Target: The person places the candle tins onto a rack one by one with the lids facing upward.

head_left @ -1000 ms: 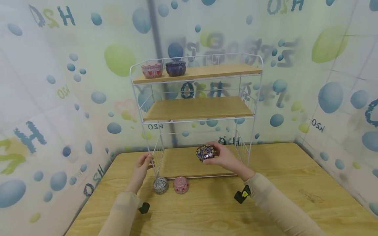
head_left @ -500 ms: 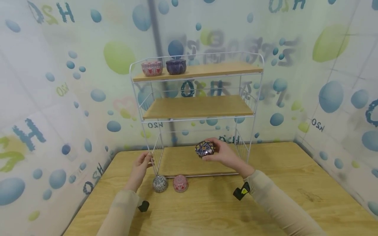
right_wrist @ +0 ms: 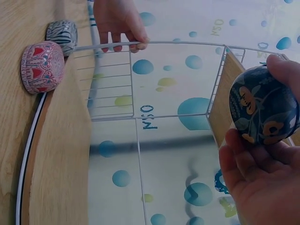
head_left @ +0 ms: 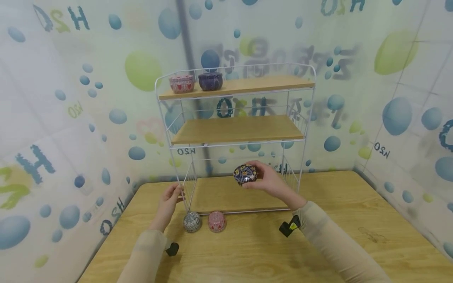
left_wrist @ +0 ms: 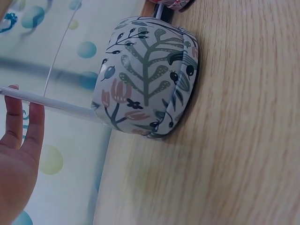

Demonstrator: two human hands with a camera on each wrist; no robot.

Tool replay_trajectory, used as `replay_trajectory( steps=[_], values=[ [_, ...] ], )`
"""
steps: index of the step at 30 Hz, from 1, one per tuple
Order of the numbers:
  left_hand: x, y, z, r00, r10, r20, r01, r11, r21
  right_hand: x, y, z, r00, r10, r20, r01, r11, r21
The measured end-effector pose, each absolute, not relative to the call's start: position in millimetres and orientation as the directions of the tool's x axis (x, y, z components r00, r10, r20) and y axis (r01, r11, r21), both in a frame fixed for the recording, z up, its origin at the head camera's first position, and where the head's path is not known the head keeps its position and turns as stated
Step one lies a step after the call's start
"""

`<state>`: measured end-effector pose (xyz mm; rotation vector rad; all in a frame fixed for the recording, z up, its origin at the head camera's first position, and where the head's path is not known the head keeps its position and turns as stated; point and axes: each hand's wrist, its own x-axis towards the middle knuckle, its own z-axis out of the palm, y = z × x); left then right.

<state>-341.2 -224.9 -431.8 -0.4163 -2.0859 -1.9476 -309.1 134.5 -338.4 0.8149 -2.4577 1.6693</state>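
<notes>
My right hand [head_left: 272, 184] grips a small round tin [head_left: 244, 175], dark blue with orange flowers, in front of the rack's lower opening. In the right wrist view the fingers and thumb clasp the tin [right_wrist: 262, 105] by its sides. The left hand [head_left: 168, 206] holds the front left post of a white wire rack [head_left: 238, 129] near its base. In the left wrist view its fingertips curl over the post [left_wrist: 70, 108]. A white tin with a leaf pattern [left_wrist: 145, 77] stands beside that post, and a pink patterned tin [head_left: 216, 221] sits to its right.
Three wooden shelves make up the rack. On the top one, at the left, stand a pink tin [head_left: 182, 83] and a dark purple-blue tin [head_left: 210, 81]. A wooden table [head_left: 247, 255] bears everything, with printed curtains [head_left: 88, 129] hanging behind and at both sides.
My right hand has risen slightly with the dark blue tin. The left hand stays on the post, and the other tins have not moved.
</notes>
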Motion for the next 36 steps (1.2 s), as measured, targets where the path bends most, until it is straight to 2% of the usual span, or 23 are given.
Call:
replay_trajectory(
  steps=[8,19,36],
  values=[
    [-331,-219,-419,-0.936,0.038,0.350,0.352,0.081,0.933,-309,135,-332,-0.851,-0.395,0.345,-0.459,0.241,-0.855],
    [-349,-226,-440,-0.933,0.024,0.359,0.360,0.071,0.930,-309,137,-327,-0.839,-0.406,0.363,-0.473,0.210,-0.856],
    [-350,-228,-441,-0.925,0.019,0.380,0.380,0.068,0.923,-310,140,-321,-0.850,-0.399,0.344,-0.451,0.215,-0.866]
  ],
)
